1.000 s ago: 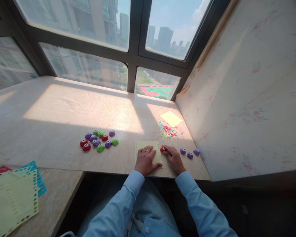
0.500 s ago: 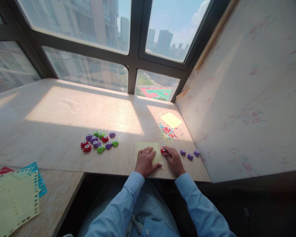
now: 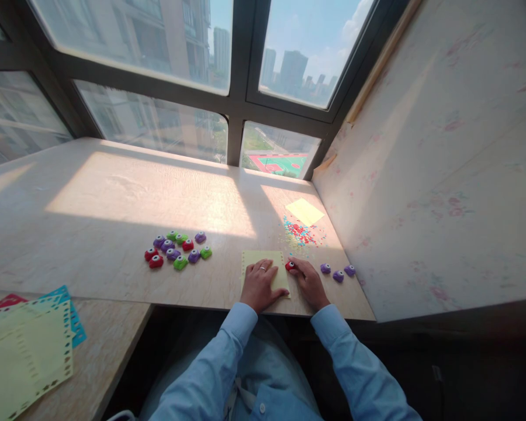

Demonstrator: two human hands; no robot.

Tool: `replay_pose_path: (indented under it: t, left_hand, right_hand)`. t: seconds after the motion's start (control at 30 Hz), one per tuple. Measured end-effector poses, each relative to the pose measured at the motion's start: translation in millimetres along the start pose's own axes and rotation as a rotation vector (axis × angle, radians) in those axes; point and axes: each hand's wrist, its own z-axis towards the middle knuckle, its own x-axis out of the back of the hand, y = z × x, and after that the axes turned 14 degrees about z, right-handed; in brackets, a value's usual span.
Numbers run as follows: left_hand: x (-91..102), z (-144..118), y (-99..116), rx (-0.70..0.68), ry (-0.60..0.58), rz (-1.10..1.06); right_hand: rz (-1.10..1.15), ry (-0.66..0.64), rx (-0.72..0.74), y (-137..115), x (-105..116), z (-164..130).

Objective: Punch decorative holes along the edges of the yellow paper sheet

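Note:
My left hand [image 3: 259,285] lies flat, fingers spread, on a pale yellow paper sheet [image 3: 263,261] with punched edges near the front of the marble sill. My right hand [image 3: 307,282] grips a small red paper punch [image 3: 290,265] at the sheet's right edge. Three purple punches [image 3: 338,272] sit just right of that hand.
A cluster of several red, green and purple punches [image 3: 177,249] lies to the left. Coloured paper confetti [image 3: 301,233] and a yellow square sheet [image 3: 304,211] lie behind the hands. Punched yellow, blue and red sheets [image 3: 24,351] rest on the lower table at left. A wall [image 3: 421,175] rises right.

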Motion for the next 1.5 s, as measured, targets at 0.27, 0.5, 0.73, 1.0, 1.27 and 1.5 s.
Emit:
replay_pose_path:
  t: [0.27,0.5,0.73,1.0,1.27,1.5]
  left_hand:
    - [2.9,1,2,0.004,-0.009,0.012]
    - [2.3,0,2,-0.001,-0.007,0.026]
    - [3.0,0,2,0.002,-0.007,0.021]
    - [1.8,0,1,-0.003,-0.002,-0.002]
    - [2.4,0,2,0.000,-0.005,-0.005]
    - [4.7,-1,2,-0.017,-0.013,0.007]
  right_hand:
    - [-0.017,-0.004,0.000,-1,0,1]
    - [-0.018,-0.003,-0.011,-3,0,2]
    - [-0.015,-0.003,-0.007,-3,1,1]
    - [-0.029,-0.018,-0.005,-3,1,2]
    - [-0.030,-0.002,-0.016,-7,-1,4]
    - [-0.034,0.006,-0.068,-10,-1,9]
